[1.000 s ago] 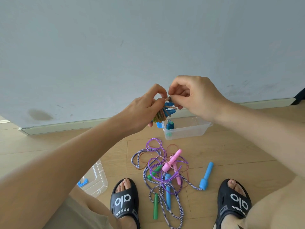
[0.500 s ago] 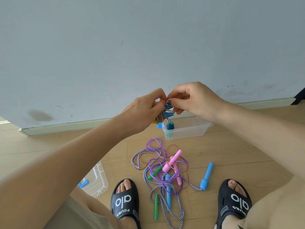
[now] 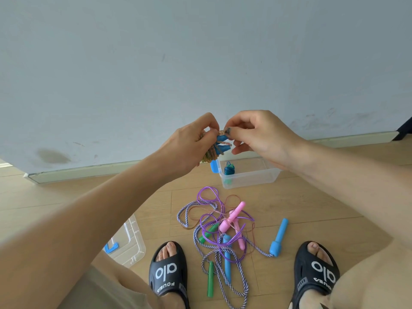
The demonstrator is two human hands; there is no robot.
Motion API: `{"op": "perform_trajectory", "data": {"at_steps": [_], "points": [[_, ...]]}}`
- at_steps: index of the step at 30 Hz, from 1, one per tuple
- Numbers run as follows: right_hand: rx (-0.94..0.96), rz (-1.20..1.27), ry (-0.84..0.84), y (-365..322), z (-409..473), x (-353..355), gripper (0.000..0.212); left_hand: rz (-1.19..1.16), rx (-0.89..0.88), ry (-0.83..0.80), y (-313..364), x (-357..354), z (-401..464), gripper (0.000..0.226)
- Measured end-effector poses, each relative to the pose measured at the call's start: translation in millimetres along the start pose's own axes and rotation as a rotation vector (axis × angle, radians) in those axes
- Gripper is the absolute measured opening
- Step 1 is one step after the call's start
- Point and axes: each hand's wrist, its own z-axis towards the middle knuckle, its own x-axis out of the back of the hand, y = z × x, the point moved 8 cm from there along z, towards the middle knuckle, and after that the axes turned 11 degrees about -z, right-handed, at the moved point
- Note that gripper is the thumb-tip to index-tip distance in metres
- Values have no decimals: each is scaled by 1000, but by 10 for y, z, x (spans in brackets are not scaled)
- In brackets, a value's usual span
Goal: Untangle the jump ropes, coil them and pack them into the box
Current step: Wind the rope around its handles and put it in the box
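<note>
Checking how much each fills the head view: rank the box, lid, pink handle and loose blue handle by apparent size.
1. Box and lid: too close to call, lid partly hidden.
2. Pink handle and blue handle: alike.

Coiled rope [image 3: 211, 150] held; tangled ropes [image 3: 223, 233] on floor; box [image 3: 249, 177] beyond.

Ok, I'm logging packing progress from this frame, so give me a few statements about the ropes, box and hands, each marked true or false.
1. Both hands hold the coiled rope with blue handles in the air. True: left hand and right hand pinch it.
2. The clear box is empty. False: a dark blue coiled rope lies inside.
3. A tangle of ropes lies on the floor between the sandals. True.
4. The pink handle is in the box. False: it lies in the tangle.
5. The box lid covers the box. False: it lies on the floor, left.
</note>
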Motion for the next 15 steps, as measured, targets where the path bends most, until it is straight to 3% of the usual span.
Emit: {"op": "perform_trajectory", "data": {"at_steps": [15], "points": [[-52, 72, -78, 0, -21, -103, 16, 38, 6, 9, -33, -16, -22, 16]]}}
